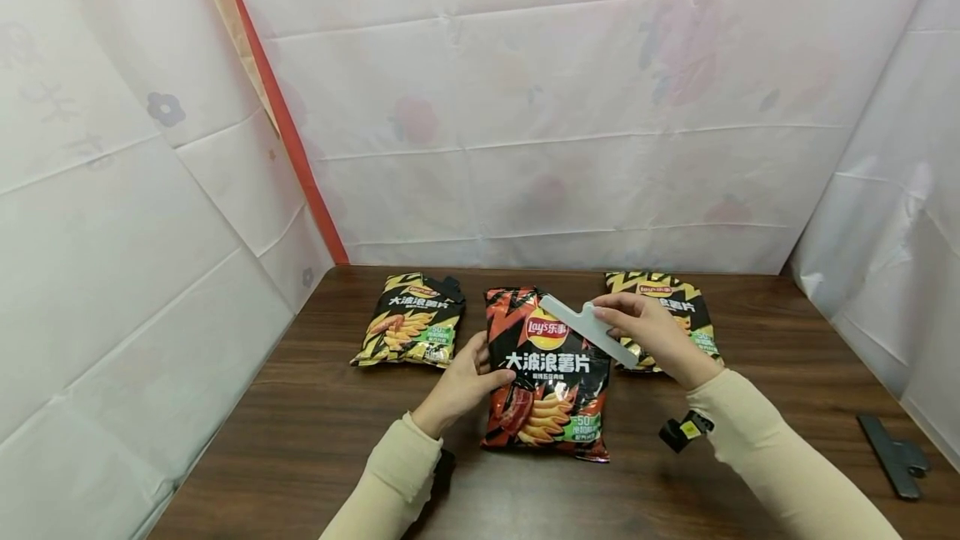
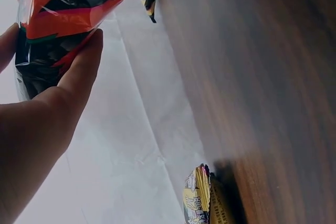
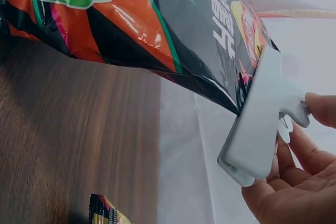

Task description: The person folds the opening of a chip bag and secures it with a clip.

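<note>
A red and black bag of potato chips (image 1: 551,382) is held up over the middle of the table. My left hand (image 1: 465,382) grips its left edge, thumb on the front and fingers behind, as the left wrist view also shows. Across the bag's top right corner lies a long white bag clip (image 1: 581,325), slanting down to the right. My right hand (image 1: 648,327) pinches the clip's handle between thumb and fingers. In the right wrist view the clip (image 3: 257,119) sits over the folded corner of the bag (image 3: 173,35).
At the back left lies a yellow and black chip bag (image 1: 408,327) with a black clip (image 1: 447,288) on its corner. Another yellow and black bag (image 1: 693,319) is behind my right hand. A black bag clip (image 1: 892,457) rests near the table's right edge. White sheeting (image 1: 525,107) surrounds the table.
</note>
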